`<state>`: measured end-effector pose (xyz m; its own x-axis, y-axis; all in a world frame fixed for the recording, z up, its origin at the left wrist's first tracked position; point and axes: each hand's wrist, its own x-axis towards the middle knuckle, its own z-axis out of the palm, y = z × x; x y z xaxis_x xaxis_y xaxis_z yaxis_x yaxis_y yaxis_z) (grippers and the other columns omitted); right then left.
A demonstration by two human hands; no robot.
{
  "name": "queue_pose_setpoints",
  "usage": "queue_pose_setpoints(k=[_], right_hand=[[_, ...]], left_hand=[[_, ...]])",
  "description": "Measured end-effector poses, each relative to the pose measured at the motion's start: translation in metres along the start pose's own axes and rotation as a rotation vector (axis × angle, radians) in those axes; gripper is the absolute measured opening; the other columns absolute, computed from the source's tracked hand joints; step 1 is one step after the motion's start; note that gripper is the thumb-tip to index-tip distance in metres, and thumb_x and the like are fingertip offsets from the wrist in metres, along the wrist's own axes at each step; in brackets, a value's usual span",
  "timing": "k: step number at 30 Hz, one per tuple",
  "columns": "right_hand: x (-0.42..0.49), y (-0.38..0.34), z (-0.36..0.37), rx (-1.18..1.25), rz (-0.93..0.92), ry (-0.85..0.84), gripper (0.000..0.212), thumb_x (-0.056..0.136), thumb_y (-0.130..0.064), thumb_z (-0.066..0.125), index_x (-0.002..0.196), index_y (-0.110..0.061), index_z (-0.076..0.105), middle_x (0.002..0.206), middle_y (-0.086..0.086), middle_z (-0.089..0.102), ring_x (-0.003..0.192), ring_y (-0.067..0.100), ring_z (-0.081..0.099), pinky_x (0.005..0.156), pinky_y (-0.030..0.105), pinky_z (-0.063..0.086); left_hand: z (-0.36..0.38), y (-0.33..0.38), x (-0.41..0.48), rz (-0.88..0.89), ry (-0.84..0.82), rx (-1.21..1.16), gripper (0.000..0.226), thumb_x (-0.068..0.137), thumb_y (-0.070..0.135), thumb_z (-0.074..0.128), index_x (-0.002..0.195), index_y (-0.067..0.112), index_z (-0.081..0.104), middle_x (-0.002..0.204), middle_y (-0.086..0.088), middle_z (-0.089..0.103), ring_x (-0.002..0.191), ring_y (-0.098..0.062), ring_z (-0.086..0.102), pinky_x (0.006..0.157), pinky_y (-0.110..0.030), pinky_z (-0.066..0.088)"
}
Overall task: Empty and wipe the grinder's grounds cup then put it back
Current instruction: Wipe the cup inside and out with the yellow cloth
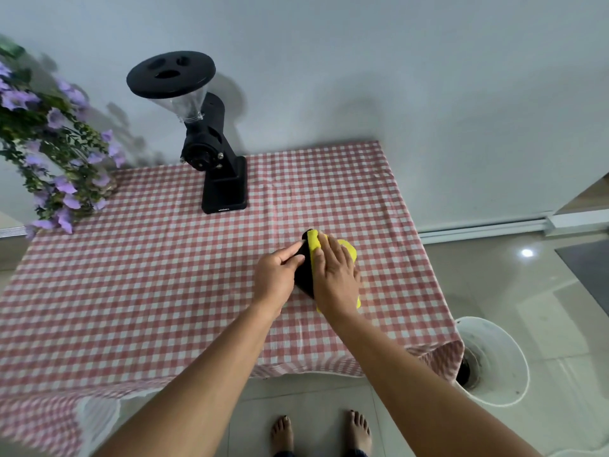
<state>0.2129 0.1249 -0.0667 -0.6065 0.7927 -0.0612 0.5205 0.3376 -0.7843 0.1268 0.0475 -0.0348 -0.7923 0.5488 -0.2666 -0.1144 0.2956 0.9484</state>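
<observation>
Both hands are busy over the right half of the checked tablecloth point(164, 275), working on one small dark object between them. The left hand point(275, 275) is curled round the black grounds cup point(304, 275), thumb and fingers closed on its side. The right hand point(334, 278) lies flatter, palm down, fingers nearly straight, pressing a yellow cloth point(349, 250) over the cup's far end and right flank. The cloth wraps over the cup's upper tip and trails out below the right wrist. Whether the cup rests on the table or is lifted just clear of it I cannot tell from here.

The cup's long axis runs away from the person and leans slightly left, roughly in line with the fingers of the right hand. I would judge the wiping to be under way and the return not yet begun.

What matters for that return is the direction: the coffee grinder point(211, 153) stands at the back of the table against the wall, ahead and to the left of the hands, well apart from them. Its square black base point(225, 192) faces the person, and the spot under its spout looks vacant. The left hand already has the cup and sits on the grinder's side, so it seems the natural one to carry it over.

A white bin point(494, 361) stands on the floor off the table's right corner, nearer the right arm.
</observation>
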Motion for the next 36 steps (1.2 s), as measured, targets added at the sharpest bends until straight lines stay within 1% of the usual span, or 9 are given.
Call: queue_pose_setpoints(k=[6, 11, 13, 15, 19, 24, 28, 32, 36], right_hand=[[0.011, 0.008, -0.015, 0.211, 0.219, -0.003, 0.048, 0.103, -0.045, 0.021, 0.139, -0.031, 0.050, 0.136, -0.002, 0.058, 0.126, 0.024, 0.052, 0.104, 0.050, 0.041], [-0.001, -0.004, 0.000, -0.008, 0.018, -0.003, 0.054, 0.101, -0.052, 0.014, 0.152, -0.039, 0.024, 0.160, -0.011, 0.028, 0.148, 0.014, 0.019, 0.120, 0.045, 0.011], [0.005, -0.009, 0.001, -0.032, -0.051, 0.001, 0.054, 0.102, -0.052, 0.014, 0.152, -0.039, 0.026, 0.159, -0.012, 0.029, 0.148, 0.011, 0.020, 0.119, 0.042, 0.010], [0.014, -0.005, 0.000, -0.007, -0.023, -0.024, 0.053, 0.102, -0.051, 0.015, 0.149, -0.037, 0.035, 0.154, -0.009, 0.040, 0.141, 0.014, 0.034, 0.117, 0.043, 0.022], [0.020, 0.013, -0.012, 0.142, 0.345, -0.078, 0.057, 0.100, -0.051, 0.013, 0.121, -0.024, 0.058, 0.119, 0.009, 0.066, 0.099, 0.024, 0.062, 0.089, 0.045, 0.050], [0.000, -0.001, 0.001, -0.005, 0.029, 0.033, 0.060, 0.099, -0.055, 0.009, 0.150, -0.034, 0.033, 0.154, -0.008, 0.040, 0.142, 0.016, 0.033, 0.117, 0.043, 0.023], [0.011, -0.006, 0.001, -0.018, -0.073, 0.027, 0.056, 0.101, -0.052, 0.013, 0.149, -0.033, 0.035, 0.153, -0.010, 0.041, 0.143, 0.011, 0.032, 0.118, 0.042, 0.022], [0.016, 0.018, -0.005, 0.111, 0.181, -0.009, 0.054, 0.101, -0.051, 0.014, 0.119, -0.028, 0.059, 0.120, 0.002, 0.066, 0.104, 0.020, 0.061, 0.083, 0.040, 0.049], [0.009, 0.025, -0.005, 0.158, 0.273, -0.013, 0.056, 0.100, -0.056, 0.017, 0.110, -0.024, 0.062, 0.093, -0.004, 0.065, 0.078, 0.009, 0.060, 0.059, 0.027, 0.041]], left_hand=[[-0.009, -0.002, -0.009, 0.017, -0.063, -0.067, 0.032, 0.097, 0.006, 0.064, 0.117, 0.029, 0.073, 0.125, 0.013, 0.068, 0.113, -0.001, 0.062, 0.088, -0.007, 0.051], [-0.014, -0.002, -0.008, -0.007, -0.113, -0.072, 0.034, 0.099, 0.005, 0.060, 0.113, 0.033, 0.074, 0.107, 0.023, 0.071, 0.106, 0.003, 0.065, 0.083, -0.009, 0.052], [-0.018, -0.004, -0.008, -0.018, -0.135, -0.107, 0.037, 0.099, 0.004, 0.059, 0.111, 0.035, 0.075, 0.103, 0.024, 0.075, 0.104, 0.004, 0.068, 0.083, -0.011, 0.053], [-0.020, -0.008, -0.009, -0.027, -0.131, -0.137, 0.037, 0.098, 0.004, 0.061, 0.111, 0.035, 0.076, 0.107, 0.020, 0.075, 0.107, 0.003, 0.068, 0.086, -0.012, 0.053], [-0.019, -0.011, -0.009, -0.013, -0.119, -0.144, 0.035, 0.097, 0.004, 0.062, 0.112, 0.032, 0.075, 0.115, 0.015, 0.072, 0.112, 0.001, 0.066, 0.090, -0.011, 0.052], [-0.022, -0.008, -0.006, -0.030, -0.172, -0.120, 0.038, 0.097, 0.002, 0.061, 0.108, 0.035, 0.076, 0.111, 0.016, 0.074, 0.107, 0.002, 0.068, 0.085, -0.010, 0.053], [-0.026, -0.011, -0.006, -0.038, -0.163, -0.120, 0.036, 0.096, 0.000, 0.061, 0.109, 0.031, 0.076, 0.102, 0.020, 0.076, 0.104, 0.003, 0.069, 0.082, -0.010, 0.052], [-0.026, -0.015, -0.007, -0.016, -0.132, -0.110, 0.031, 0.096, 0.002, 0.062, 0.114, 0.024, 0.074, 0.104, 0.021, 0.072, 0.102, 0.009, 0.067, 0.084, -0.008, 0.051], [-0.037, -0.012, -0.002, 0.000, -0.137, 0.010, 0.026, 0.096, 0.012, 0.066, 0.102, 0.036, 0.072, 0.093, 0.017, 0.076, 0.094, 0.006, 0.070, 0.074, -0.009, 0.053]])
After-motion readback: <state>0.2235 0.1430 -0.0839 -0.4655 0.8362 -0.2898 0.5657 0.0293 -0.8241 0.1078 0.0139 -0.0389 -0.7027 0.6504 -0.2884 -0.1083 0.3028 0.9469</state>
